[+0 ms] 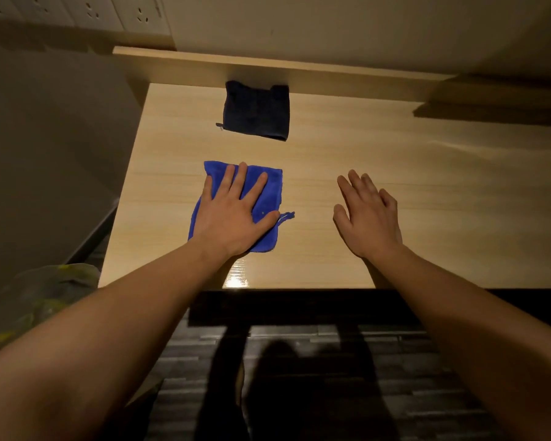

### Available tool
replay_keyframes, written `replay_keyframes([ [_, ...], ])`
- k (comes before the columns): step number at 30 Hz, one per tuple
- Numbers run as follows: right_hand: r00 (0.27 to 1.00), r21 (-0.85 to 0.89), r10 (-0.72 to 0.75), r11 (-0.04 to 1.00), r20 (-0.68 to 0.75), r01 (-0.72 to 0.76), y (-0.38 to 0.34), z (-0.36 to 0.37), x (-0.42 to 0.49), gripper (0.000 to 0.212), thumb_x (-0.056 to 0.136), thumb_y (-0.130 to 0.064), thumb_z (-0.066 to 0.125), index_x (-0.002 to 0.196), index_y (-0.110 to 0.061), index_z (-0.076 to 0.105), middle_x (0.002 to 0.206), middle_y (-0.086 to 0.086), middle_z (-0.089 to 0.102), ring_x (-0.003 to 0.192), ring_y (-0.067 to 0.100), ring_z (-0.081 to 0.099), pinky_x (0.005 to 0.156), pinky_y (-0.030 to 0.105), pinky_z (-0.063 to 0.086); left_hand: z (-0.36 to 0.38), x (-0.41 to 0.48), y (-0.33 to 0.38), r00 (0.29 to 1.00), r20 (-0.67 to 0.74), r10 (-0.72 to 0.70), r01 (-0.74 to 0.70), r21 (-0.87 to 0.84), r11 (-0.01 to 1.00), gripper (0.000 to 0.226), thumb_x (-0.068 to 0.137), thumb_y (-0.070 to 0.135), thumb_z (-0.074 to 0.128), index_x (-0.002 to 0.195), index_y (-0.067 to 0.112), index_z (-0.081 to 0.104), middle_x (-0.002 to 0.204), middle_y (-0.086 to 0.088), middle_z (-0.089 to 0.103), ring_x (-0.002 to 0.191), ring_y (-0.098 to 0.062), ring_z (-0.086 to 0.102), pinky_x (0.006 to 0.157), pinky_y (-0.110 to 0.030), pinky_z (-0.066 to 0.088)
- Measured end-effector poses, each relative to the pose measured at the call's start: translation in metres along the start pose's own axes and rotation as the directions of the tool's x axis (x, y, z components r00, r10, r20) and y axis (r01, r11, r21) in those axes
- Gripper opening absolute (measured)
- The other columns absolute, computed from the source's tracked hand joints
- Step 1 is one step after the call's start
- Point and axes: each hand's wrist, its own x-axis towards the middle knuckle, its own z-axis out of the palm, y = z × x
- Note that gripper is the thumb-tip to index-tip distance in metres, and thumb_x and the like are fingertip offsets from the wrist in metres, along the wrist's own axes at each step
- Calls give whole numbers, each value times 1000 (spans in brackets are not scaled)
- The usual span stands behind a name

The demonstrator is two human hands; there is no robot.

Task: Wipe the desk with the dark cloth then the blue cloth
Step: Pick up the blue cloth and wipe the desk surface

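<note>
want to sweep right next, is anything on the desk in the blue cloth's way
Only the right hand, held open just right of the blue cloth. Nothing else visible lies in that path; the dark cloth sits farther back.

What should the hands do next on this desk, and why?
Probably slide the left hand sideways, dragging the blue cloth across the bare desk. That hand lies flat on the blue cloth, while the dark cloth sits apart at the back, touched by neither hand, so its turn looks finished. The right hand is open and holds nothing.
</note>
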Motion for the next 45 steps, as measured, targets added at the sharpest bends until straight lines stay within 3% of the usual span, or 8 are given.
replay_keyframes([
  [13,1000,-9,-16,1000,10,16,0,-3,-4,62,103,-47,26,163,-28,24,172,0,20,158,19,13,123,50,16,17,-86,37,997,-32,-65,64,-51,997,74,106,63,8,171,28,8,179,-4,-1,165,-22,-5,132,-47,-2],
  [16,1000,-6,-18,1000,8,18,1,-3,-4,62,104,-48,26,163,-28,24,172,0,19,159,19,12,124,50,16,25,-98,43,994,-81,-75,66,-112,992,71,108,55,15,169,21,26,178,-8,16,165,-25,12,131,-46,6],
  [20,1000,-2,-21,1000,0,21,1,-3,-4,62,104,-48,27,162,-27,25,172,0,21,158,20,14,123,50,17,30,-122,59,976,-181,-118,64,-282,957,61,108,47,31,154,16,56,165,-10,46,155,-27,38,125,-49,29],
  [23,1000,-7,-12,1000,8,12,1,-2,-3,63,103,-49,27,163,-28,24,172,-1,20,159,19,13,124,49,17,17,-132,79,974,-134,-183,98,-479,872,60,106,49,29,148,23,63,161,-2,53,152,-21,43,122,-44,33],
  [28,1000,-6,10,1000,14,-10,1,-1,-1,64,103,-50,28,164,-31,22,173,-3,17,159,18,11,125,47,15,-26,-73,94,973,-190,-133,17,-512,859,65,105,51,24,153,23,58,166,-3,46,155,-19,37,126,-43,24],
  [34,1000,-12,18,1000,13,-18,1,2,1,65,103,-51,29,164,-33,19,173,-5,14,159,16,8,126,47,13,-29,60,86,975,-216,-61,-4,-290,957,50,112,42,33,151,18,54,157,-6,51,147,-23,42,126,-46,22],
  [40,1000,20,12,1000,-14,-12,4,6,2,63,102,-48,32,163,-32,24,173,-5,17,159,15,8,125,46,15,-2,109,85,1000,-13,-15,14,-56,998,75,109,64,17,171,23,11,179,-10,3,165,-28,-2,130,-58,-1],
  [45,1000,37,17,999,-13,-17,5,6,2,64,102,-49,32,163,-33,24,173,-6,16,159,14,7,126,46,13,3,103,85,1000,-25,-9,9,2,1000,84,104,74,13,172,25,6,180,-10,-1,165,-30,-3,130,-61,1],
])
